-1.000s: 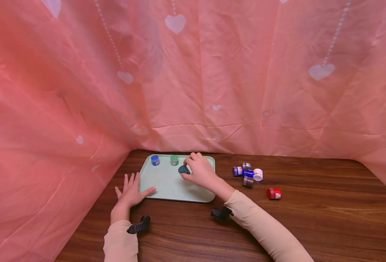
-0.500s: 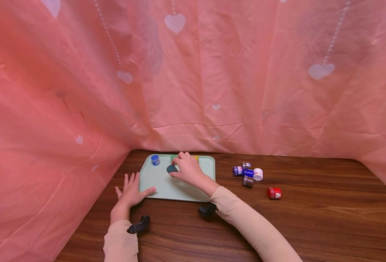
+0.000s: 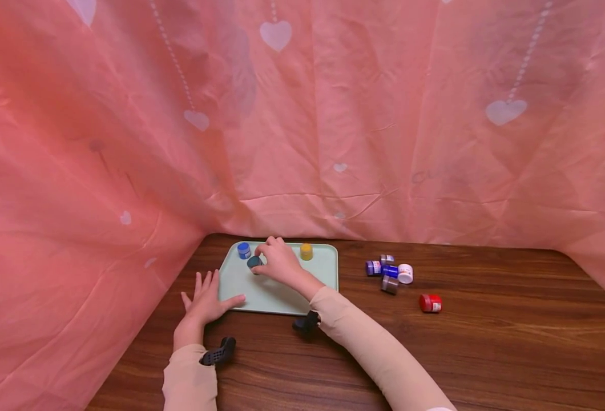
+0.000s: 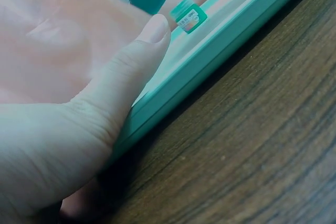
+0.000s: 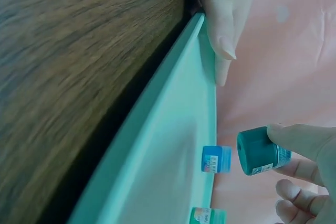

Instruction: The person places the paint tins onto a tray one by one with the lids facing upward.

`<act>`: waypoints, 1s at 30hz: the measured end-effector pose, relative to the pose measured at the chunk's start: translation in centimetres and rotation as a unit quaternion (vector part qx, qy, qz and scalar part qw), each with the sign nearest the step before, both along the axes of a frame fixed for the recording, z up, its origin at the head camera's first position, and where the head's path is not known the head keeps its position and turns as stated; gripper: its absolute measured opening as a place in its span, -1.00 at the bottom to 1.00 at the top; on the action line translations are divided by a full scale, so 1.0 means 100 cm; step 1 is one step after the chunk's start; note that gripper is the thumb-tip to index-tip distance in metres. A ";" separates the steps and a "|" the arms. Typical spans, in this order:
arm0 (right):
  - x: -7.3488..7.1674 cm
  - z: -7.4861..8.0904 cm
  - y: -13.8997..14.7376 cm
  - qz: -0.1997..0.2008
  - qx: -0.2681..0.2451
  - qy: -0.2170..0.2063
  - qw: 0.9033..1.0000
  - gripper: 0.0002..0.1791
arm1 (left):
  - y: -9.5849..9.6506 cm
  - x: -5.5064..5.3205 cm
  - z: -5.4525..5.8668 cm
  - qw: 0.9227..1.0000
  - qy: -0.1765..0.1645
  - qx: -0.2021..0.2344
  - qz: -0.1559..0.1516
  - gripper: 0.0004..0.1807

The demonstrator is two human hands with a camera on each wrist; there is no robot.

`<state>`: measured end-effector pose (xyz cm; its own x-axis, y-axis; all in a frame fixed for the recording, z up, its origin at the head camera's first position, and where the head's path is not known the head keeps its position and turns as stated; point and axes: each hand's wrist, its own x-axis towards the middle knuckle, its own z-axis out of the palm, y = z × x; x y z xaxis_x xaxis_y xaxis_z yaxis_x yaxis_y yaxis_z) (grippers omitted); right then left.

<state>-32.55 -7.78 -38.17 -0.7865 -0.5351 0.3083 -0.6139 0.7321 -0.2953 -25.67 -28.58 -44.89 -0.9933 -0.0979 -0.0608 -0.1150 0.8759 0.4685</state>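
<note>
My right hand (image 3: 282, 265) pinches a dark teal paint jar (image 5: 257, 150) between thumb and fingers and holds it above the pale green tray (image 3: 282, 297). A blue paint jar (image 3: 243, 250) stands at the tray's back left corner, just behind the held jar in the head view. Farther right along the back stands a yellow jar (image 3: 306, 252). Between them a green jar (image 4: 189, 16) shows in both wrist views; my right hand covers it in the head view. My left hand (image 3: 206, 299) rests at the tray's left edge, fingers spread, thumb over the front left corner.
Right of the tray lie several more jars in a cluster, among them a purple jar (image 3: 373, 268), a white jar (image 3: 405, 274) and a brownish jar (image 3: 389, 284). A red jar (image 3: 430, 303) lies nearer on the wooden table (image 3: 513, 337). Pink curtain (image 3: 302, 142) surrounds the back and sides.
My right hand has carried the teal jar leftward over the tray, uncovering the yellow jar and covering the green one. My left hand stays in place.
</note>
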 end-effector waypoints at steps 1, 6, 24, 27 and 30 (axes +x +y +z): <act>-0.001 -0.001 -0.002 0.000 -0.002 -0.003 1.000 -0.64 | 0.000 0.000 0.000 1.000 -0.001 0.000 -0.001 0.35; -0.007 -0.009 -0.012 0.001 0.000 -0.017 1.000 -0.60 | -0.001 0.000 -0.002 1.000 0.000 -0.003 -0.002 0.35; -0.010 -0.024 -0.037 -0.003 -0.004 -0.039 0.999 -0.62 | -0.002 0.002 -0.001 1.000 0.002 -0.005 -0.004 0.33; -0.010 -0.027 -0.040 -0.004 -0.004 -0.045 0.999 -0.63 | -0.002 0.002 -0.001 1.000 0.002 -0.001 -0.003 0.32; -0.011 -0.029 -0.043 -0.005 -0.005 -0.053 0.999 -0.64 | -0.001 0.003 0.000 1.000 0.003 0.002 -0.003 0.32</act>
